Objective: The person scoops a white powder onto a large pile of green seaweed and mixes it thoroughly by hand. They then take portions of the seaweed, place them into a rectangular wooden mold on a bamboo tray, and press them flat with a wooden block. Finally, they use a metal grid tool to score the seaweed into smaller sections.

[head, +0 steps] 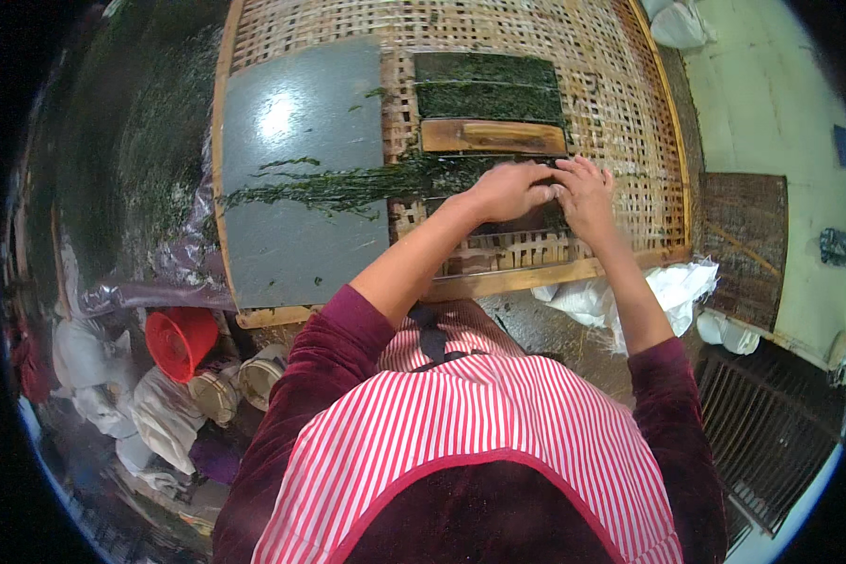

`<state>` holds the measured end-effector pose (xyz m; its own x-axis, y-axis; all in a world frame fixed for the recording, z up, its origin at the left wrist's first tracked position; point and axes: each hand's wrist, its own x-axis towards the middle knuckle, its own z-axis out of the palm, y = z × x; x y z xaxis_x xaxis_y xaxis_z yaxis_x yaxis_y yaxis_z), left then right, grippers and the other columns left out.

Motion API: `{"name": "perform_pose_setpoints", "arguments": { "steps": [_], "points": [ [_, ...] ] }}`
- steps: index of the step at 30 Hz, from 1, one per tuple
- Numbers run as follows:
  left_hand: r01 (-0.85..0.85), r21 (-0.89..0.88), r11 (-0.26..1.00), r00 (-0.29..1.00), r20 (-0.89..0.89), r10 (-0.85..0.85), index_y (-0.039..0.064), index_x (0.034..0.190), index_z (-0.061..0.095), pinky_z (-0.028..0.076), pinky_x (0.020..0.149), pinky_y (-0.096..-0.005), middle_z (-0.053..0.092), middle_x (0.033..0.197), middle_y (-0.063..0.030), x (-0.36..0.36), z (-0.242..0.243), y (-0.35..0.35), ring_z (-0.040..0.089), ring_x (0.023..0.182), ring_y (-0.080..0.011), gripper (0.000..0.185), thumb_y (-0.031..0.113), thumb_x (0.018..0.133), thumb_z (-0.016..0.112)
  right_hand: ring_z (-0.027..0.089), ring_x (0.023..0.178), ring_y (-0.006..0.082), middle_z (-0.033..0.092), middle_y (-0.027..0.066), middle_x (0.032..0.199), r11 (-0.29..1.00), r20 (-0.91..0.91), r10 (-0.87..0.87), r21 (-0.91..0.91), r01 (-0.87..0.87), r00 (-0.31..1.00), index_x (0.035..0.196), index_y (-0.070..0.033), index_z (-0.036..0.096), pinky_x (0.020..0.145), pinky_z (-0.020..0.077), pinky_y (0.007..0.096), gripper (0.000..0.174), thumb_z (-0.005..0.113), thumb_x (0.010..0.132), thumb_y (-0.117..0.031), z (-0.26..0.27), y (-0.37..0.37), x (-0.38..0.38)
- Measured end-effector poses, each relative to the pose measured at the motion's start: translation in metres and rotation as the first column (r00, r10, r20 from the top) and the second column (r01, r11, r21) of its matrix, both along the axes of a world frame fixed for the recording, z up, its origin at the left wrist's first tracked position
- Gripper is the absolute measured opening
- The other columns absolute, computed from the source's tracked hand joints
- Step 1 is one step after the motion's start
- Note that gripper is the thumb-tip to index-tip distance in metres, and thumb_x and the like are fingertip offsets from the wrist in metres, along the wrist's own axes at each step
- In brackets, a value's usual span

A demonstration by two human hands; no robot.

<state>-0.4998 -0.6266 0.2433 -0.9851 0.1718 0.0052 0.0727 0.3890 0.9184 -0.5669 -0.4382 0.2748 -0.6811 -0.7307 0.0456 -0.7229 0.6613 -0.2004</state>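
Note:
My left hand (511,192) and my right hand (584,196) meet at the fingertips over the right end of a bundle of wet green strands (345,185), which look like seaweed. The strands stretch from a smooth grey board (303,261) onto the dark lower section of a rectangular frame (493,220). Whether either hand pinches strands is hidden by the fingers. Just beyond my hands, a wooden block with a raised grip (493,137) lies across the frame. Flattened dark green layers (490,88) fill the sections above the block.
A wood-rimmed woven bamboo rack (627,141) carries board and frame. Plastic sheeting with a dark green mass (162,141) lies left. Below left stand a red bucket (176,342) and pails (261,377). A white sack (666,296) lies under the rack's near right corner.

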Motion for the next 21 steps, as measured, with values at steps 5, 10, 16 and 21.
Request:
{"name": "perform_pose_setpoints", "arguments": {
  "steps": [5,10,16,21],
  "points": [
    [-0.502,0.71,0.495,0.789,0.14,0.598,0.001,0.122,0.065,0.048,0.095,-0.029,0.069,0.115,-0.0057,0.046,0.029,-0.044,0.063,0.104,-0.0131,0.029,0.014,0.097,0.059,0.053,0.124,0.0293,0.065,0.0078,0.122,0.971,0.12,0.136,-0.213,-0.108,0.983,0.112,-0.01,0.069,0.106,0.0352,0.0513,0.031,0.072,0.083,-0.022,0.033,-0.073,0.032],
    [-0.663,0.746,0.07,0.554,0.426,0.715,0.004,0.127,0.057,0.05,0.097,-0.0339,0.064,0.122,-0.0087,0.121,0.048,-0.129,0.062,0.116,-0.0208,0.029,0.017,0.101,0.057,0.039,0.139,0.0337,0.051,0.0161,0.141,0.958,0.023,0.284,-0.058,-0.282,0.959,0.125,-0.006,0.06,0.115,0.0262,0.0536,0.062,0.084,0.072,-0.029,0.025,-0.164,0.083],
    [-0.755,0.655,-0.021,0.503,0.599,0.623,0.004,0.126,0.054,0.056,0.089,-0.0327,0.065,0.115,-0.0097,0.194,0.039,-0.143,0.066,0.106,-0.0201,0.028,0.016,0.101,0.056,0.032,0.144,0.0363,0.043,0.0188,0.149,0.896,-0.051,0.295,0.361,-0.257,0.954,0.122,-0.003,0.063,0.119,0.0172,0.0558,0.057,0.081,0.074,-0.028,0.016,-0.202,0.088],
    [-0.794,0.607,0.027,0.586,0.752,0.302,0.006,0.125,0.054,0.057,0.085,-0.0322,0.066,0.113,-0.0077,0.202,0.027,-0.095,0.067,0.099,-0.0178,0.027,0.019,0.101,0.056,0.038,0.138,0.0364,0.055,0.0157,0.135,0.894,-0.107,0.385,0.288,-0.342,0.917,0.1,-0.004,0.072,0.117,0.022,0.0566,0.027,0.074,0.074,-0.013,0.004,-0.204,0.082]
  ]
}}
